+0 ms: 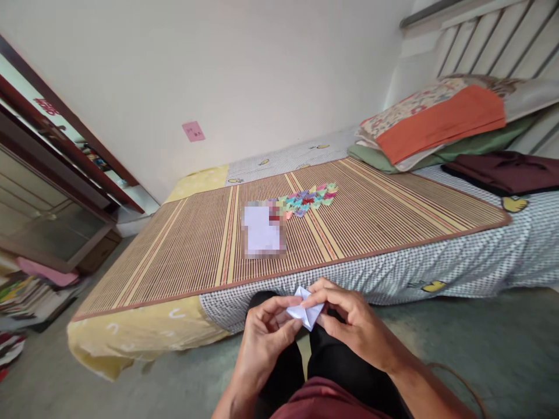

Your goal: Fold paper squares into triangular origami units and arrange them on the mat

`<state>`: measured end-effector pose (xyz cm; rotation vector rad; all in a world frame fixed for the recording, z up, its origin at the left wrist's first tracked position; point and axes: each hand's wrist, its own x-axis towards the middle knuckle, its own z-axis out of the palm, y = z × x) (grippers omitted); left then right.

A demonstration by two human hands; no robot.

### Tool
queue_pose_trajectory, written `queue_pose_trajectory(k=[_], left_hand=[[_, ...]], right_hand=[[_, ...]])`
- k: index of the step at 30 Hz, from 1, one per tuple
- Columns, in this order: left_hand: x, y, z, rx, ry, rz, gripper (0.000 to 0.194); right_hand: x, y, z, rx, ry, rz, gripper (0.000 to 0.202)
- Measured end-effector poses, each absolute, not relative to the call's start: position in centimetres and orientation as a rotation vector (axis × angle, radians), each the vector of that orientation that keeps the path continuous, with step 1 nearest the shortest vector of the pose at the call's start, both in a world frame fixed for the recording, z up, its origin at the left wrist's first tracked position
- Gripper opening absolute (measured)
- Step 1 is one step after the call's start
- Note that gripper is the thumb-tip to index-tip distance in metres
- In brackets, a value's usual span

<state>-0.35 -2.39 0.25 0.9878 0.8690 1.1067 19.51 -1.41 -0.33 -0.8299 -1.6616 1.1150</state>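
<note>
A small pale lavender piece of folded paper (309, 308), roughly diamond-shaped with creases meeting near its middle, is held above my lap. My left hand (268, 329) pinches its left side between thumb and fingers. On the opposite side, my right hand (345, 314) grips the paper, with its index finger lying over the top face. Beyond my hands, a pale sheet or stack of paper (263, 230), partly blurred out, lies on the striped mat. Several small folded paper pieces (308, 201) in many colours are laid close together just behind it.
The striped mat (187, 250) covers much of a bed with a checked and yellow sheet (148, 329). Folded bedding (441, 122) and dark maroon clothing (502, 171) lie at the right. A pink note (193, 131) is on the wall. A cabinet (43, 192) stands at left.
</note>
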Motion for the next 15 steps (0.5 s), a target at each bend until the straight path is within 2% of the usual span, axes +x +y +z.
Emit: queue_pose_trajectory(k=[9, 15], left_hand=[[0.0, -2.8, 0.1, 1.000, 0.900, 1.127, 0.025], [0.1, -2.9, 0.6, 1.161, 1.033, 1.170, 0.018]], right_hand=[[18.6, -1.4, -0.9, -0.862, -1.611, 1.018, 0.012], [18.0, -1.8, -1.0, -0.881, -1.568, 0.979, 0.015]])
